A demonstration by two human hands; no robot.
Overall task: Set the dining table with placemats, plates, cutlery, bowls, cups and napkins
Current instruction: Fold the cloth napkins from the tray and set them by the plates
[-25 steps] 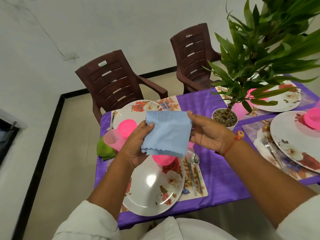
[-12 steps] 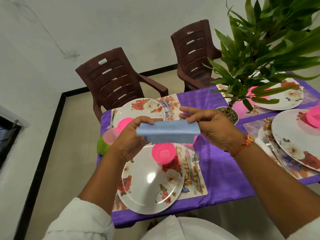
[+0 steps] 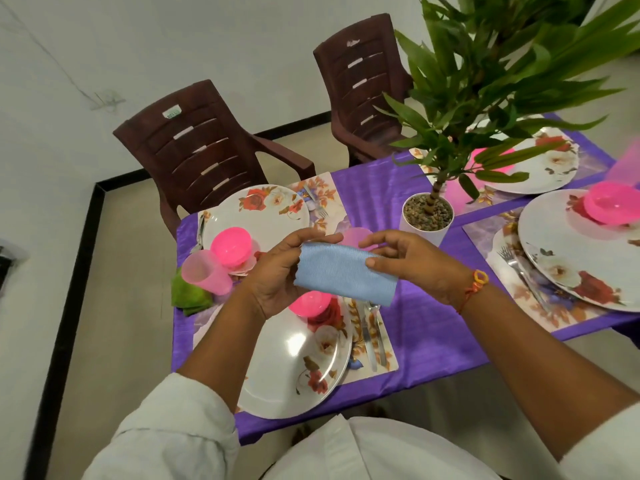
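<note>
A light blue napkin, folded into a band, is held above the near place setting. My left hand grips its left end and my right hand pinches its right end. Below lies a floral plate with a pink bowl on it, and a knife and spoon on the placemat to its right. A second plate with a pink bowl sits beyond, with a pink cup and a green napkin at its left.
A potted plant stands mid-table on the purple cloth. Two more plates with a pink bowl and a fork lie at the right. Two brown chairs stand beyond the table.
The napkin hung open as a square a second ago; both hands have folded it over into a narrower band and lowered it slightly.
</note>
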